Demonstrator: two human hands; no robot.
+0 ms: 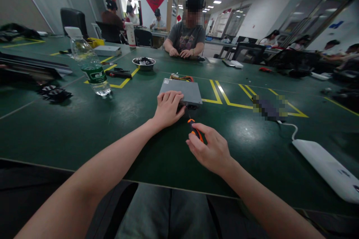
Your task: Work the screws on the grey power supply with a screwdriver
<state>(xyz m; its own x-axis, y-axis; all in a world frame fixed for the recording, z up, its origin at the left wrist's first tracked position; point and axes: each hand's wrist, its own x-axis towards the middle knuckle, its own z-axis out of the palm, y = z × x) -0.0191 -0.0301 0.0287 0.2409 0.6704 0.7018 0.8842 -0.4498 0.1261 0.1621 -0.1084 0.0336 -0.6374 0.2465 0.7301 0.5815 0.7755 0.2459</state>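
Note:
A grey metal computer power supply (190, 91) lies on the green table, its bundle of coloured wires (182, 78) at the far side. My left hand (169, 109) grips its near left corner, fingers across the top and thumb against the front face. In my right hand (209, 145), thumb and fingers are closed round an orange and black screwdriver (194, 129). The screwdriver points away from me, its thin shaft reaching the front face near the socket. Whether the tip sits in a screw is too small to tell.
On the left stand a water bottle (94, 71) and a metal bowl (144, 63) of small dark parts, with a dark tool (119, 74) between them. A white power bank (325, 168) lies at right, cabled to a blurred phone (269, 107). Across the table sits a person (186, 35).

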